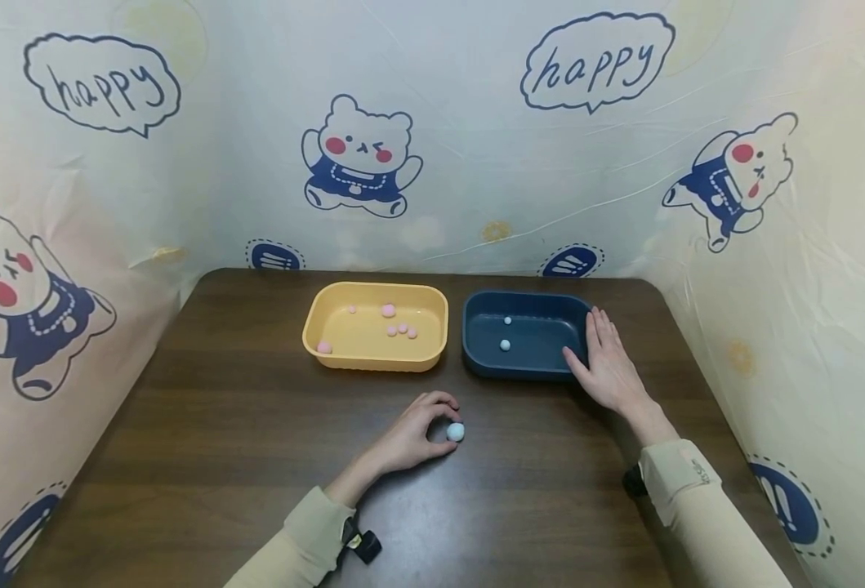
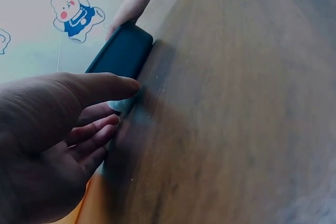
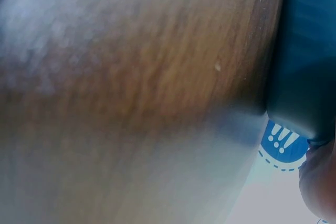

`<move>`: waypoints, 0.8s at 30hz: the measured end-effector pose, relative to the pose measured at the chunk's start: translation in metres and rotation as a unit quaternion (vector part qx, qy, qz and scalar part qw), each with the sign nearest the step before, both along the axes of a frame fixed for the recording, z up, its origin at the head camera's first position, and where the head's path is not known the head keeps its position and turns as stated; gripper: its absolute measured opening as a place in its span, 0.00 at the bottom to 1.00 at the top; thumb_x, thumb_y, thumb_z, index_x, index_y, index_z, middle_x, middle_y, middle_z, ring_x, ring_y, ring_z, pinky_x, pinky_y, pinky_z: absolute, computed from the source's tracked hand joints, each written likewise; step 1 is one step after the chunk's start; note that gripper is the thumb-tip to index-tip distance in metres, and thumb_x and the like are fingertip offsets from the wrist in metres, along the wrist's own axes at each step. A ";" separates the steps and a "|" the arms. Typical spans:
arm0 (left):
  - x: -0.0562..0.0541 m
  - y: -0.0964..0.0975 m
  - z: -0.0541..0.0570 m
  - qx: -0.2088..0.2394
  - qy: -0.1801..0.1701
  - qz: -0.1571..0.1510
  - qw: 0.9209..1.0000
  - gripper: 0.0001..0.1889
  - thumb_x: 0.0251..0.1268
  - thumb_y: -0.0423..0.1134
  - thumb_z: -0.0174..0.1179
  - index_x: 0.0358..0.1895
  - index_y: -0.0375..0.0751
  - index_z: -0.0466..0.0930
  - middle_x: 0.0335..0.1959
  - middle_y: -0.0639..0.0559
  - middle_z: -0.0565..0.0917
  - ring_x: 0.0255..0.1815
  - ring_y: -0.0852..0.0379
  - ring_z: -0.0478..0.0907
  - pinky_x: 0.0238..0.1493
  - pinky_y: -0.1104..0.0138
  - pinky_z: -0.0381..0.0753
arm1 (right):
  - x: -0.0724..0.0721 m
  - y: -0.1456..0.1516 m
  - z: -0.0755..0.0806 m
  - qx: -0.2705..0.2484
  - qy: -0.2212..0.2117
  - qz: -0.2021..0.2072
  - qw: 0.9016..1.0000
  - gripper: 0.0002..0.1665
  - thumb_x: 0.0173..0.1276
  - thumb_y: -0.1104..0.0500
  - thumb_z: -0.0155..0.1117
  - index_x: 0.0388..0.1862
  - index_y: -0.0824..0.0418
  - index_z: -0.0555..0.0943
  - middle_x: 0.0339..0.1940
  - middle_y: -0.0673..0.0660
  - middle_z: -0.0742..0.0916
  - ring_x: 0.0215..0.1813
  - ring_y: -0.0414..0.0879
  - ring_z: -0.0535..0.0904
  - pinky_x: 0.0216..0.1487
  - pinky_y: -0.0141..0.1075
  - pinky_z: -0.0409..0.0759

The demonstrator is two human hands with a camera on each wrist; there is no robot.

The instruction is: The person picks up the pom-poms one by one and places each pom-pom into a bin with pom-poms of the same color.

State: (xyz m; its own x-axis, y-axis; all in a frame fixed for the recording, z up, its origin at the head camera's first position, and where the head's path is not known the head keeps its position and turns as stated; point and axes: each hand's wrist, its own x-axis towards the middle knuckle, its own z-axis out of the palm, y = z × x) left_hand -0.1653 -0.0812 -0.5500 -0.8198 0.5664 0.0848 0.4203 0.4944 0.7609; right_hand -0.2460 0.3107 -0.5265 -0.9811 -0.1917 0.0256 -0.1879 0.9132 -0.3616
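My left hand [image 1: 408, 434] is over the table in front of the two trays. Its thumb and fingertips pinch a light blue ball [image 1: 456, 432]; in the left wrist view the thumb hides most of the ball [image 2: 114, 105]. My right hand [image 1: 610, 366] rests at the right end of the dark blue tray [image 1: 523, 373], fingers straight along its side and thumb over the front corner. Two small light blue balls, one [image 1: 505, 345] larger than the other [image 1: 508, 320], lie in that tray. Only part of the right hand [image 3: 319, 182] shows in the right wrist view, beside the tray [image 3: 304, 56].
A yellow tray [image 1: 381, 362] stands left of the blue one, a narrow gap between them. Several pink balls [image 1: 388, 310] of different sizes lie in it. Both stand near the far edge of the brown wooden table [image 1: 241, 433]. A printed cloth [image 1: 469, 147] hangs behind and at both sides.
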 end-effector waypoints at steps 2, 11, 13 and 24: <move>0.000 0.000 0.002 -0.003 -0.010 0.003 1.000 0.10 0.69 0.38 0.76 0.49 0.44 0.90 0.66 0.46 0.83 0.70 0.44 0.77 0.74 0.42 0.78 | 0.000 0.000 0.000 0.000 -0.001 0.000 1.000 0.56 0.89 0.35 0.45 0.90 0.74 0.39 0.94 0.73 0.44 0.94 0.71 0.40 0.94 0.64 0.43; -0.007 -0.002 -0.024 0.023 0.025 0.022 0.999 0.11 0.71 0.43 0.76 0.52 0.45 0.91 0.63 0.50 0.87 0.67 0.48 0.82 0.72 0.44 0.80 | 0.002 -0.001 0.002 0.000 0.001 0.001 1.000 0.56 0.89 0.35 0.45 0.90 0.74 0.39 0.94 0.73 0.44 0.94 0.71 0.40 0.94 0.64 0.43; -0.010 -0.002 -0.032 0.031 0.044 0.025 0.998 0.13 0.70 0.44 0.77 0.53 0.45 0.91 0.61 0.51 0.88 0.66 0.49 0.83 0.70 0.46 0.82 | 0.002 -0.001 0.002 -0.001 0.001 0.001 1.000 0.56 0.89 0.35 0.45 0.90 0.74 0.39 0.94 0.73 0.44 0.94 0.71 0.40 0.94 0.64 0.43; -0.013 0.001 -0.033 0.068 0.084 0.036 0.993 0.12 0.68 0.44 0.78 0.50 0.47 0.91 0.52 0.54 0.90 0.58 0.56 0.86 0.63 0.58 0.87 | 0.000 0.000 0.001 -0.003 -0.001 -0.001 1.000 0.57 0.88 0.35 0.45 0.90 0.74 0.39 0.94 0.73 0.44 0.94 0.71 0.40 0.94 0.64 0.42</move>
